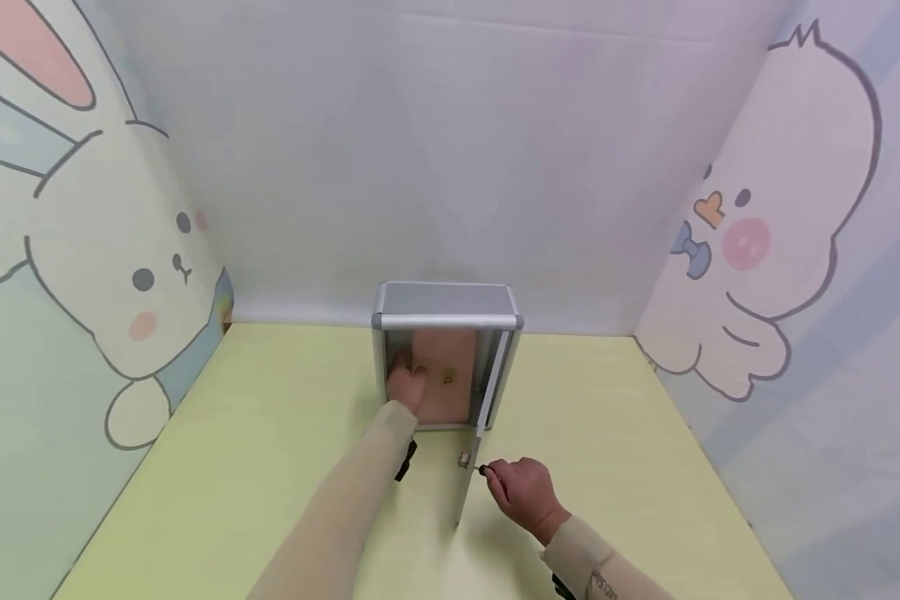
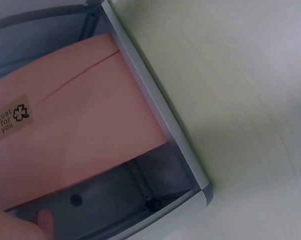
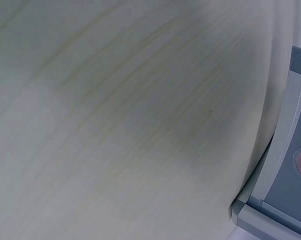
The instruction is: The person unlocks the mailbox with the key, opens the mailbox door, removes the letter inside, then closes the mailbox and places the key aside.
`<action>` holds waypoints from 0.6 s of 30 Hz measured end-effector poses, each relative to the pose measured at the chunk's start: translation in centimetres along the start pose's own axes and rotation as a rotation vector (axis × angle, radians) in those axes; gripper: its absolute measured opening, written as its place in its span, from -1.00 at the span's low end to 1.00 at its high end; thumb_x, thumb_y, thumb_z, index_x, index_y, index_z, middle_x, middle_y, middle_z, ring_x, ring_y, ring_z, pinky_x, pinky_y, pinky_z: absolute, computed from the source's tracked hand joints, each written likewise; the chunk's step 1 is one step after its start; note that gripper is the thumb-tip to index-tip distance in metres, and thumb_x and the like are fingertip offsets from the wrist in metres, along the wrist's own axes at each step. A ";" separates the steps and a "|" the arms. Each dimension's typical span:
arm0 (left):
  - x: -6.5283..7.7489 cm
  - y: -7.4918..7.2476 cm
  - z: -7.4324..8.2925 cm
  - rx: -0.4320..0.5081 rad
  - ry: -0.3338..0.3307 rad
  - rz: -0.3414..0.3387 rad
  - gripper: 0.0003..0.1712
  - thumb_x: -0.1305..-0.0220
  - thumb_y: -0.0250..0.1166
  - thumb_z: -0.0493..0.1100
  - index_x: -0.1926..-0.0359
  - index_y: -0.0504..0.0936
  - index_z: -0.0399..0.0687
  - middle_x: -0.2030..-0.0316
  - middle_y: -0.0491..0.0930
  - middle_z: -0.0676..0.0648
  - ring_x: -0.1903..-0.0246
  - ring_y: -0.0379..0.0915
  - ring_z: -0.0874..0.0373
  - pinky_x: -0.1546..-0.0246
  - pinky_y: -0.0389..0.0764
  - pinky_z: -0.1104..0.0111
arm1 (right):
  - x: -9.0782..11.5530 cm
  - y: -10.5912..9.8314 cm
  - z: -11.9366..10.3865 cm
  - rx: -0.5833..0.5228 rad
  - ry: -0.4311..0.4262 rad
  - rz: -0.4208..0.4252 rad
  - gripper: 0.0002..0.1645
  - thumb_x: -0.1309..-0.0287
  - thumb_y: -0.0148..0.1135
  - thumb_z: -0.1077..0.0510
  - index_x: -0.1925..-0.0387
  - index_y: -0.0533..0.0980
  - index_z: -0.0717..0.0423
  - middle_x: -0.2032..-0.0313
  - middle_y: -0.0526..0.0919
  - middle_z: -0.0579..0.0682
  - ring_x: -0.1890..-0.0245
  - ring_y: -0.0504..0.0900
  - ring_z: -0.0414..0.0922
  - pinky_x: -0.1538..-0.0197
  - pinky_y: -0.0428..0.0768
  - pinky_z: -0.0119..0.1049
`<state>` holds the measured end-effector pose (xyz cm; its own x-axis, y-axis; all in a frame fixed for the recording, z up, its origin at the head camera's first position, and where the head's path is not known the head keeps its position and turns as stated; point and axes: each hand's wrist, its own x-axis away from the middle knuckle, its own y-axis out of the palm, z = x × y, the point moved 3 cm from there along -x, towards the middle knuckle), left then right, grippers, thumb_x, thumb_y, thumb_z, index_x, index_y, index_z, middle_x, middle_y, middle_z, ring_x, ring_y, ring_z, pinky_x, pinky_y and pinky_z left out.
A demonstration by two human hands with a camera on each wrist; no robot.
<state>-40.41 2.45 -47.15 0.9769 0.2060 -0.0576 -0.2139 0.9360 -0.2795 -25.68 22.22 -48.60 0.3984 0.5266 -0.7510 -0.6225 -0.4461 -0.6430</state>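
A grey metal box [image 1: 450, 320] with silver edges stands against the back wall, its door [image 1: 467, 492] swung out toward me. Inside it is a pink envelope [image 1: 447, 400], whose "just for you" sticker [image 2: 14, 117] shows in the left wrist view. My left hand [image 1: 407, 386] reaches into the box and holds the envelope by its left edge, part of the fingers hidden. My right hand [image 1: 527, 493] pinches the black head of a key [image 1: 483, 470] at the lock on the open door. That hand is outside the right wrist view.
The box stands on a pale yellow wood-grain table [image 1: 285, 392]. Side walls carry a rabbit drawing [image 1: 120, 250] on the left and a chick drawing [image 1: 780, 183] on the right. The open door juts out between my two arms.
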 end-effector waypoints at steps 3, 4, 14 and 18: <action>-0.7 0.0 -0.3 -0.039 -0.025 -0.029 -0.29 -0.24 0.00 -0.18 -0.40 0.13 -0.32 -0.29 0.26 -0.39 -0.27 0.19 -0.28 -0.22 0.27 -0.02 | 0.0 0.1 0.1 0.007 -0.009 0.010 -0.36 -0.49 -0.42 -0.02 0.57 0.50 0.04 0.79 0.45 -0.25 0.80 0.34 -0.34 0.67 0.28 -0.44; -0.8 0.0 -0.4 -0.037 -0.031 -0.033 -0.27 -0.23 0.00 -0.18 -0.40 0.12 -0.33 -0.30 0.25 -0.40 -0.28 0.17 -0.28 -0.22 0.27 -0.02 | 0.0 0.2 0.0 0.005 -0.013 0.012 -0.36 -0.49 -0.41 -0.02 0.57 0.50 0.04 0.79 0.45 -0.26 0.80 0.35 -0.35 0.67 0.28 -0.45; -1.1 0.3 -0.4 0.083 -0.021 -0.083 -0.25 -0.21 0.03 -0.25 -0.41 0.07 -0.35 -0.35 0.15 -0.40 -0.34 0.05 -0.26 -0.29 0.15 0.00 | 0.0 0.3 0.0 -0.007 -0.025 0.003 -0.39 -0.48 -0.40 0.00 0.56 0.49 0.04 0.77 0.47 -0.27 0.80 0.38 -0.36 0.64 0.30 -0.46; -1.1 0.5 -0.2 0.103 -0.018 -0.097 -0.30 -0.26 0.00 -0.26 -0.40 0.11 -0.35 -0.35 0.16 -0.39 -0.34 0.05 -0.26 -0.29 0.16 -0.01 | 0.0 0.3 0.2 0.005 -0.025 0.005 -0.39 -0.49 -0.40 -0.01 0.55 0.48 0.05 0.79 0.45 -0.27 0.80 0.37 -0.35 0.65 0.30 -0.45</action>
<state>-41.62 2.63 -47.43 0.9930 0.1172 -0.0177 -0.1184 0.9760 -0.1826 -26.03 22.25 -48.80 0.3786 0.5420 -0.7503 -0.6279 -0.4452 -0.6384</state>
